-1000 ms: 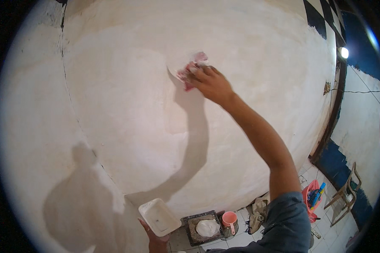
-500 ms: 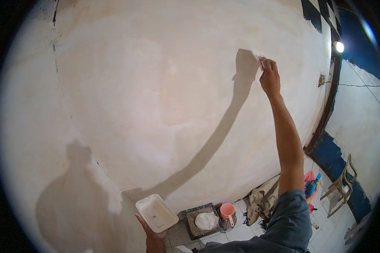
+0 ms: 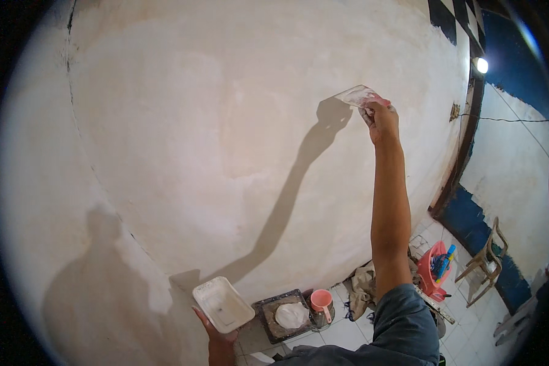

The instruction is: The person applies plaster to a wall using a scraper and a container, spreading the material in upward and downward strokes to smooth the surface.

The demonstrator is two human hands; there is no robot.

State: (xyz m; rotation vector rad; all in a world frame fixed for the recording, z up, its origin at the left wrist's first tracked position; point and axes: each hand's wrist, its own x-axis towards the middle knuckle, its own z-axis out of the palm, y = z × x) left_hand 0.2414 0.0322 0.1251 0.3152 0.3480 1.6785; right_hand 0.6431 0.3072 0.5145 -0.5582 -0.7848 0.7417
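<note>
My right hand [image 3: 382,125] is raised at arm's length before the pale, patchy plastered wall [image 3: 238,122]. Its fingers pinch a wide, flat putty scraper [image 3: 355,96] with a reddish grip and a whitish, smeared blade. The blade's far edge is at or just off the wall; which one, I cannot tell. Low on the left, my left hand [image 3: 215,334] is wrapped round the side of a shallow white plastic tray [image 3: 226,309] and tilts it so its inside shows. Some residue coats the tray's bottom. The fingers underneath are partly hidden.
On the tiled floor, a black tray [image 3: 264,320] carries a white lump [image 3: 293,316]. Beside it are a pink dipper [image 3: 321,298], crumpled cloth [image 3: 362,284] and a pink basin [image 3: 426,276] with blue items. A chair [image 3: 489,259] and lit lamp [image 3: 481,65] are at right.
My right hand has shifted slightly left and down, and the scraper has turned so its flat face shows. Its shadow moved left and down too. The left hand keeps the tray nearly in place.
</note>
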